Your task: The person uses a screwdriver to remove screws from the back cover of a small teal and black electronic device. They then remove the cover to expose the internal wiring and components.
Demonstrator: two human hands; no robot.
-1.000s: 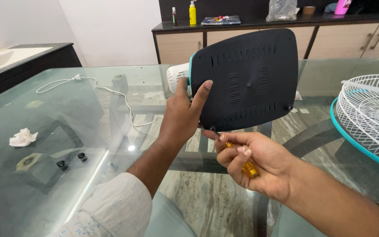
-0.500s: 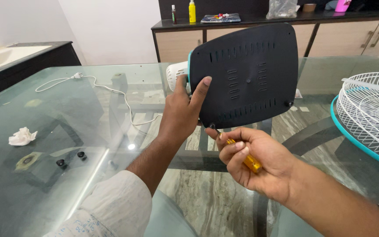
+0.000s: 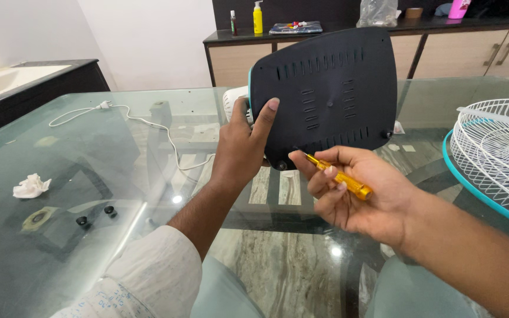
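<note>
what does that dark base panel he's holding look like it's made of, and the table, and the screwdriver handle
Base panel: likely moulded plastic, matte dark, with clean vent slots. Table: glass, see-through and glossy, floor visible beneath. Screwdriver handle: probably translucent yellow plastic.

A big glass table [image 3: 89, 176] fills the room. On it, far to the left, lies a crumpled white tissue [image 3: 30, 186]. Near the tissue sit two small black caps [image 3: 95, 215]. A white cord with a plug [image 3: 148, 126] snakes over the table. On the table's right side rests a white wire fan guard with a teal rim [image 3: 496, 165]. Behind the table, a yellow bottle [image 3: 258, 16] stands on a dark counter [image 3: 325, 29].
</note>
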